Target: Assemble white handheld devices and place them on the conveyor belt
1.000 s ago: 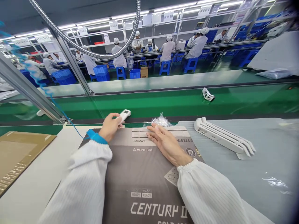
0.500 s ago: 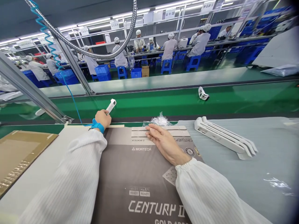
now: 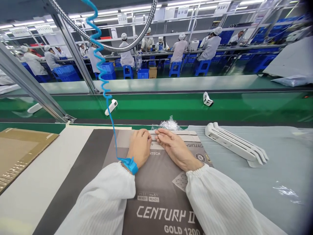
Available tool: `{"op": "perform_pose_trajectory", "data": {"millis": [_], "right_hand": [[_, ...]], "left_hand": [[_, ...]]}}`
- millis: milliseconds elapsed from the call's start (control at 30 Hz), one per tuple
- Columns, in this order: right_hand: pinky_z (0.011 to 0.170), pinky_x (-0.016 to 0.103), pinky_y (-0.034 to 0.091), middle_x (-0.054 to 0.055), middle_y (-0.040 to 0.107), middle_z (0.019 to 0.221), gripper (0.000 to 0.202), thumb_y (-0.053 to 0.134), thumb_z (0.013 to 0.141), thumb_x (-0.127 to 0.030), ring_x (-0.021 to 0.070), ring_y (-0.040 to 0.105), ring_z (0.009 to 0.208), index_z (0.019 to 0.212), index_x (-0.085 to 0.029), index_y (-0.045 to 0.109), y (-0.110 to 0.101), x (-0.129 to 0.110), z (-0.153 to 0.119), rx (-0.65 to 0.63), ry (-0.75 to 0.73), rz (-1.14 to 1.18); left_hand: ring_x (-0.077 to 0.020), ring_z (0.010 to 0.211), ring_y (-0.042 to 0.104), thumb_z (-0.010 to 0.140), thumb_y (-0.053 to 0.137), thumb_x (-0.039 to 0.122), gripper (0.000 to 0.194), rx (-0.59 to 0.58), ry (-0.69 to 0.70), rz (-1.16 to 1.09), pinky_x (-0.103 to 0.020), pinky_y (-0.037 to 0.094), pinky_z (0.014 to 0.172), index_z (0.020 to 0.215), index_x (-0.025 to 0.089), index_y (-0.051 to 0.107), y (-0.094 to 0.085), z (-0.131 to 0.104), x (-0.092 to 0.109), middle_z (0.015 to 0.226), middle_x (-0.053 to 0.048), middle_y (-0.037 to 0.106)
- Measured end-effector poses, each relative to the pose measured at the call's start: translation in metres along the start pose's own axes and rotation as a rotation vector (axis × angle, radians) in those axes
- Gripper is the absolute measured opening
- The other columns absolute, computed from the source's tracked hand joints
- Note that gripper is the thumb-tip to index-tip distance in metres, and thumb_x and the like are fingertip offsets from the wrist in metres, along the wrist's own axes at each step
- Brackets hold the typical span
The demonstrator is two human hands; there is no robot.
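Note:
A dark grey printed cardboard (image 3: 156, 182) with "CENTURY II" on it lies flat in front of me. Over its far edge my left hand (image 3: 140, 147) is closed, fingers curled down and a blue wrist strap (image 3: 130, 165) round the wrist. Beside it, a small gap away, my right hand (image 3: 174, 148) has thumb and fingers pinched together. Whatever either hand has between its fingertips is too small or hidden to make out. Just beyond the fingers sits a crumpled clear plastic bag (image 3: 170, 124). A white elongated part (image 3: 111, 107) rests alone on the green conveyor (image 3: 156, 107).
Several long white parts (image 3: 236, 143) are stacked on the grey mat (image 3: 244, 189) at right. Another white piece (image 3: 207, 99) lies on the conveyor. Brown cardboard (image 3: 22, 150) is at left. A coiled blue cord (image 3: 101, 65) hangs down to my wrist strap. People sit at a far line.
My left hand has let go of the white elongated part on the conveyor and come back right, beside my right hand. The right hand has barely moved. The blue cord swung right.

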State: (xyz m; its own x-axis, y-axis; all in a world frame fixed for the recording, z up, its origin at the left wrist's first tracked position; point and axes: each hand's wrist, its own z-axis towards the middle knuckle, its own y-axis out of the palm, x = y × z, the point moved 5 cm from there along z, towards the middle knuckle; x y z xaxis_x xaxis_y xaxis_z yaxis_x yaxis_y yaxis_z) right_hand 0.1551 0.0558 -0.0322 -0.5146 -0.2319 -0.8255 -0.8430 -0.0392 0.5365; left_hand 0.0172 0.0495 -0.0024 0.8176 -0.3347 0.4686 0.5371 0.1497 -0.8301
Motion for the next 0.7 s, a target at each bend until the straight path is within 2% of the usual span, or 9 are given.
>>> {"op": "perform_pose_trajectory", "data": {"millis": [100,233,700], "right_hand": [[0.104,0.031,0.046,0.003,0.07,0.11,0.036,0.084,0.064,-0.014,0.0132,0.065,0.098,0.096,-0.021,0.07,-0.0009,0.0007,0.0002,0.005,0.004,-0.016],[0.105,0.031,0.046,0.002,0.07,0.11,0.041,0.086,0.059,-0.012,0.0131,0.065,0.096,0.096,-0.022,0.071,-0.0017,0.0021,0.0016,-0.01,0.007,-0.031],[0.11,0.033,0.04,0.002,0.068,0.102,0.036,0.087,0.059,-0.017,0.014,0.063,0.098,0.092,-0.021,0.071,0.0028,-0.0038,-0.0025,-0.002,0.041,-0.053]], "left_hand": [[-0.0261,0.111,0.052,0.095,0.048,0.02,0.011,-0.027,0.039,0.129,-0.043,0.042,0.095,0.095,0.018,0.059,0.0036,-0.0064,0.005,0.118,-0.008,0.063],[-0.0259,0.115,0.051,0.095,0.05,0.019,0.009,-0.056,0.033,0.205,-0.044,0.039,0.099,0.099,0.018,0.057,0.0046,-0.0086,0.0061,0.123,-0.008,0.062],[-0.0256,0.116,0.051,0.096,0.049,0.021,0.009,-0.05,0.028,0.228,-0.043,0.04,0.098,0.1,0.019,0.057,0.0067,-0.0077,0.006,0.124,-0.007,0.061]]}}
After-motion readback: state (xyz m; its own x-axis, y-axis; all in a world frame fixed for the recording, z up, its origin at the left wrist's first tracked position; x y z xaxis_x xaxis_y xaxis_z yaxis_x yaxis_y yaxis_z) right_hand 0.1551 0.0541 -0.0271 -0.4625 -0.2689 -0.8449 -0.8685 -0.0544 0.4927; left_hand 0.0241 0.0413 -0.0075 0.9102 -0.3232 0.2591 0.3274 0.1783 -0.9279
